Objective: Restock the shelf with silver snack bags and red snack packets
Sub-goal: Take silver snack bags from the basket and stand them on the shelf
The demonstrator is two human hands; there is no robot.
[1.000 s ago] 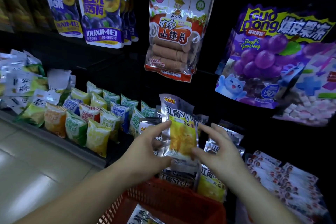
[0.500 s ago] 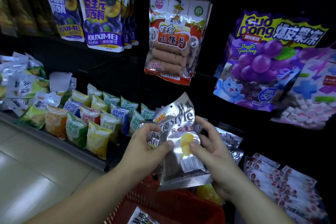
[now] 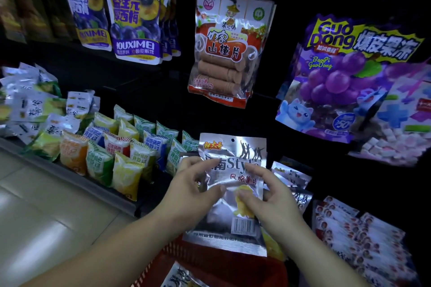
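Head view: gripping one silver bag (image 3: 229, 214) upright in both hands, printed front toward the camera, lower end over a red basket (image 3: 233, 268). Left hand (image 3: 186, 193) clamped on the bag's left edge, thumb across the front, fingers curled at the edge. Right hand (image 3: 277, 200) pinching the right edge likewise, thumb pressed on the yellow chip picture. Just behind the held bag, on the lower shelf (image 3: 70, 178), more silver bags (image 3: 291, 177) standing in a loose row, partly hidden by the right hand. To the right of those, red packets (image 3: 361, 240) piled flat and overlapping. Inside the basket, at the bottom edge, another silver bag (image 3: 179, 277), only its top showing. Further left along the shelf, rows of small packs (image 3: 112, 154) in yellow, green, orange and blue, standing upright. Hanging above: purple plum bags (image 3: 135, 23), a hawthorn bag (image 3: 228, 53) and a large grape jelly bag (image 3: 345, 77). Pale tiled floor (image 3: 35, 216) at lower left.
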